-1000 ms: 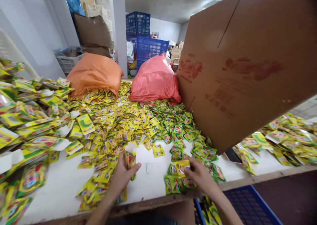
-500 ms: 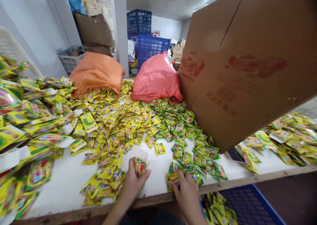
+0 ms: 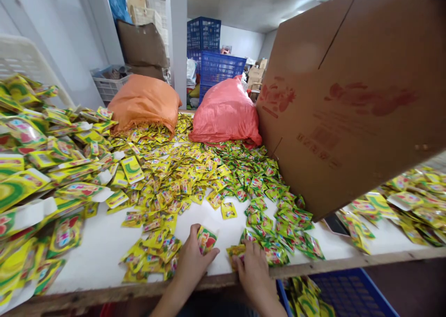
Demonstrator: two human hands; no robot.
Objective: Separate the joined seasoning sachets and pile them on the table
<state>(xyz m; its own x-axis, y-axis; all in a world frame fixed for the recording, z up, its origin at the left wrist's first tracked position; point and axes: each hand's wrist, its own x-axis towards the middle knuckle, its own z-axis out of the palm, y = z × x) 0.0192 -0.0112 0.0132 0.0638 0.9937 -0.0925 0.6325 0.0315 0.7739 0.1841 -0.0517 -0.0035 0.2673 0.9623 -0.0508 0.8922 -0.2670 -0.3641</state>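
Note:
My left hand point(image 3: 195, 256) is closed round a small green and yellow carton point(image 3: 206, 239) with a fruit print, held tilted just above the white tabletop point(image 3: 94, 256). To its right, my right hand point(image 3: 253, 266) has its fingers curled over a yellow sachet point(image 3: 233, 253) near the table's front edge. Green sachets point(image 3: 275, 254) lie right beside those fingers. Close to my left hand's outer side is a loose heap of yellow sachets point(image 3: 149, 249). One single yellow sachet point(image 3: 228, 210) lies apart, beyond both hands.
Many flat cartons point(image 3: 66, 187) are piled at the left. An orange sack point(image 3: 144, 103) and a red sack point(image 3: 226, 110) spill sachets at the back. A large cardboard box point(image 3: 334, 98) leans over the right side. A blue crate point(image 3: 358, 289) with cartons stands below the edge.
The carton in my left hand has tipped over to the right, and its white flap no longer shows. My right hand has shifted slightly left with the yellow sachet. The view has swung left.

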